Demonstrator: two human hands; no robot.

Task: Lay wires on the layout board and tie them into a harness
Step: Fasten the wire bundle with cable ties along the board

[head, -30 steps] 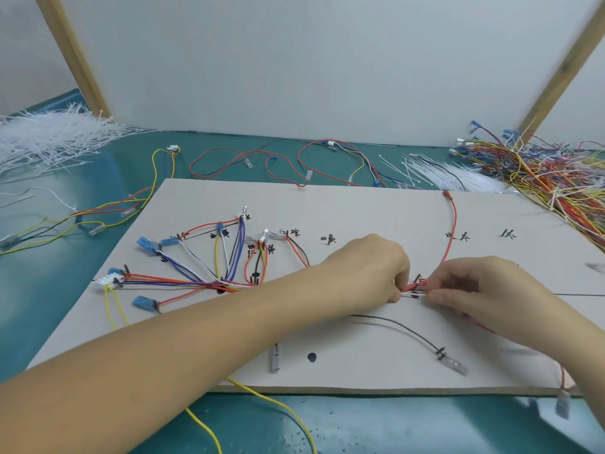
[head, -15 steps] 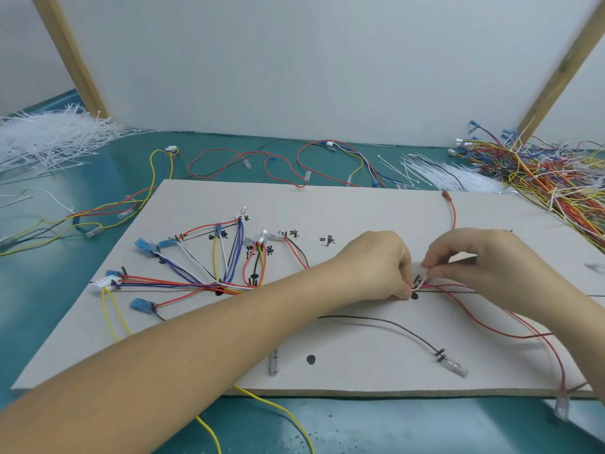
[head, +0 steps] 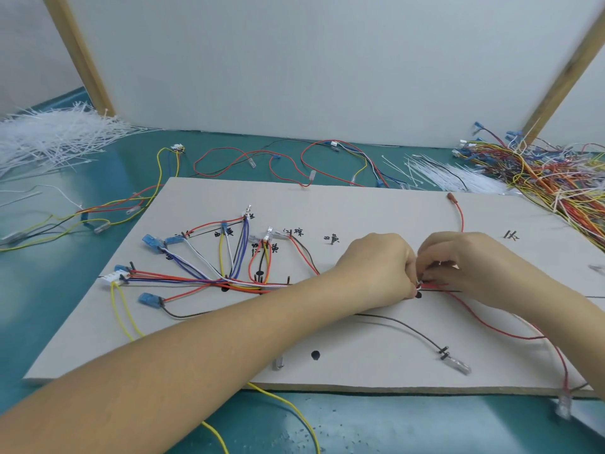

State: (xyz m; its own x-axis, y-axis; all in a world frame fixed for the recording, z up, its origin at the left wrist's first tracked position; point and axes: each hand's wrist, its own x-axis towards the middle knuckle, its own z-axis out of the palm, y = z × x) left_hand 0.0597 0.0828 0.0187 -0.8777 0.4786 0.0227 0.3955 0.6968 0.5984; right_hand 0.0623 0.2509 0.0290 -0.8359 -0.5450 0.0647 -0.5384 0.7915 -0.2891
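Observation:
A pale layout board lies on the teal table, with black marks and pegs. Coloured wires with blue connectors fan out on its left half and gather into one bundle running right. My left hand pinches that wire bundle at a peg near the board's middle. Fingertip to fingertip with it, my right hand pinches a small white cable tie at the same spot. A red wire loops from there to the board's right front corner. A black wire runs to a clear terminal.
A heap of white cable ties lies at the back left, a smaller one at the back right. A tangle of coloured wires fills the far right. Loose red and yellow wires lie behind the board.
My right hand rose from the board and closed in on my left hand. The red wire swung into a loop toward the right front corner. The camera view shifted slightly.

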